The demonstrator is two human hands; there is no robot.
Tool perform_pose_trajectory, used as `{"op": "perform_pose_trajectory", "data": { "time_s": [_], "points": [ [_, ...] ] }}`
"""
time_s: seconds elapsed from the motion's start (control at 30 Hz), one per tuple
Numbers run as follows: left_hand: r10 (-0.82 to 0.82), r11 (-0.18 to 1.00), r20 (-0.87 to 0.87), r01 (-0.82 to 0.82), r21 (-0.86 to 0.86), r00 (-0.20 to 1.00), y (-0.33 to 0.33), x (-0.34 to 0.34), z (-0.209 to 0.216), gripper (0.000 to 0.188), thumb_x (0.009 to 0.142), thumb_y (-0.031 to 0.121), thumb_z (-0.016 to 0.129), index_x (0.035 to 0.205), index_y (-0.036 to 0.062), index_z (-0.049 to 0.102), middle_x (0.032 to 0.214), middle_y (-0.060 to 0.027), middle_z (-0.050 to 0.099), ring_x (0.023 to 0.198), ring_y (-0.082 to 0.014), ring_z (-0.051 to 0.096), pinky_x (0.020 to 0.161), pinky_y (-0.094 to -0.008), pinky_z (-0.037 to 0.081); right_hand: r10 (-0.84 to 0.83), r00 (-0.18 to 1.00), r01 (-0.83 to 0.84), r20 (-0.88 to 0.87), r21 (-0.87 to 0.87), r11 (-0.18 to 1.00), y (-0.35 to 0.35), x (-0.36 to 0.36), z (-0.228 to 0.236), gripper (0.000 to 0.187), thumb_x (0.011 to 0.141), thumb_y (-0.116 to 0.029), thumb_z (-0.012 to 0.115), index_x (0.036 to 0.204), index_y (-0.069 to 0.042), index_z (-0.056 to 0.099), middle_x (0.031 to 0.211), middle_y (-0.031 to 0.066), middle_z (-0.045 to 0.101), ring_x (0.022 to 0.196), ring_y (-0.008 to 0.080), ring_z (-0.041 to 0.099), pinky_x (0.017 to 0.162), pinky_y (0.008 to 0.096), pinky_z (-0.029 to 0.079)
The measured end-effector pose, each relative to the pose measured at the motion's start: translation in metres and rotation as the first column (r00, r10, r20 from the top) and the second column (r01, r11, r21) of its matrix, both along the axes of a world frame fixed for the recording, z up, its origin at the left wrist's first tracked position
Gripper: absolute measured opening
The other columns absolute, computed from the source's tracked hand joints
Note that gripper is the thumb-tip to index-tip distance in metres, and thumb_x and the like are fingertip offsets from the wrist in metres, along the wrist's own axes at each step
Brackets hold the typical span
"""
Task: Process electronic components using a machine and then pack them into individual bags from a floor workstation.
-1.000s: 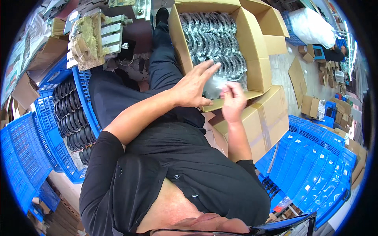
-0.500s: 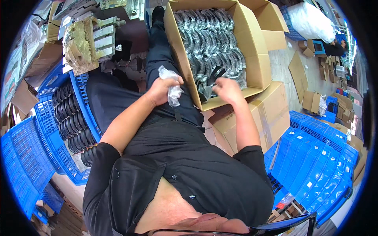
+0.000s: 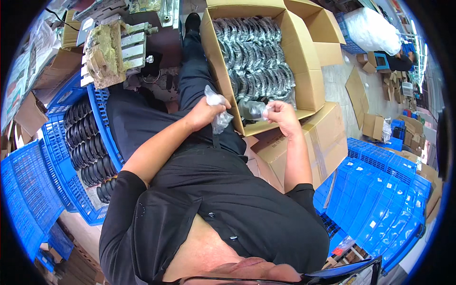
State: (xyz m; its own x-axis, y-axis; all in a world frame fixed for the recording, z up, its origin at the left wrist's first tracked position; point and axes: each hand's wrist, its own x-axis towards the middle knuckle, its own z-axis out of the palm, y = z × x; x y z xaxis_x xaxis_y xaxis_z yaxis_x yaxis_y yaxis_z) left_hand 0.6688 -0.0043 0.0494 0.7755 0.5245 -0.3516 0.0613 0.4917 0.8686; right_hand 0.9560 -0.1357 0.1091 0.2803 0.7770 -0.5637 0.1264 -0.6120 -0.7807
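My left hand (image 3: 206, 114), above my thigh, is closed around crumpled clear plastic bags (image 3: 221, 124). Beside it, at the near edge of an open cardboard box (image 3: 308, 71), my right hand (image 3: 286, 119) pinches a clear plastic bag (image 3: 255, 110). This bag hangs over the near corner inside the box; I cannot tell whether a part is in it. Curved black parts (image 3: 254, 53), each wrapped in clear plastic, fill the box in several neat rows.
To my left stands a blue crate (image 3: 105, 107) with rows of unwrapped curved black parts (image 3: 85, 137). A worn metal fixture (image 3: 107, 54) is at the far left. A closed carton (image 3: 327, 142) and stacked blue crates (image 3: 375, 199) are on the right. Another person (image 3: 401, 61) is far right.
My right hand has shifted slightly right and lower; a black strip-like part showed at its fingers before, and a clear bag shows there now. My left hand moved a little right with its bags.
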Motion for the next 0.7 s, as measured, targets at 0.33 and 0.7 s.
{"op": "perform_pose_trajectory", "data": {
  "time_s": [0.33,0.7],
  "points": [
    [-0.2,0.672,0.006,0.132,0.728,0.98,-0.012,0.027,0.041,0.079,0.09,0.006,0.068,0.161,0.0044,0.034,0.146,-0.0218,0.057,0.134,-0.036,0.057,0.116,-0.038,0.042,0.024,0.999,-0.016,-0.033,0.205,0.979,0.013,-0.056,0.008,0.017,0.095,0.005,0.069,0.111,0.001,0.071,0.097,0.0001,0.072,0.087,0.0079,0.066,0.076,0.0245,0.054],
    [-0.257,0.81,-0.004,0.218,0.545,0.966,-0.005,0.024,-0.007,0.012,0.099,0.011,0.062,0.105,0.002,0.068,0.096,-0.0117,0.071,0.089,-0.0245,0.067,0.085,-0.0387,0.053,0.388,0.515,-0.245,0.764,-0.303,0.921,0.026,0.024,-0.024,0.039,0.083,-0.025,0.082,0.115,-0.004,0.072,0.105,0.0197,0.076,0.102,0.0394,0.071,0.094,0.0465,0.056]
  ]
}}
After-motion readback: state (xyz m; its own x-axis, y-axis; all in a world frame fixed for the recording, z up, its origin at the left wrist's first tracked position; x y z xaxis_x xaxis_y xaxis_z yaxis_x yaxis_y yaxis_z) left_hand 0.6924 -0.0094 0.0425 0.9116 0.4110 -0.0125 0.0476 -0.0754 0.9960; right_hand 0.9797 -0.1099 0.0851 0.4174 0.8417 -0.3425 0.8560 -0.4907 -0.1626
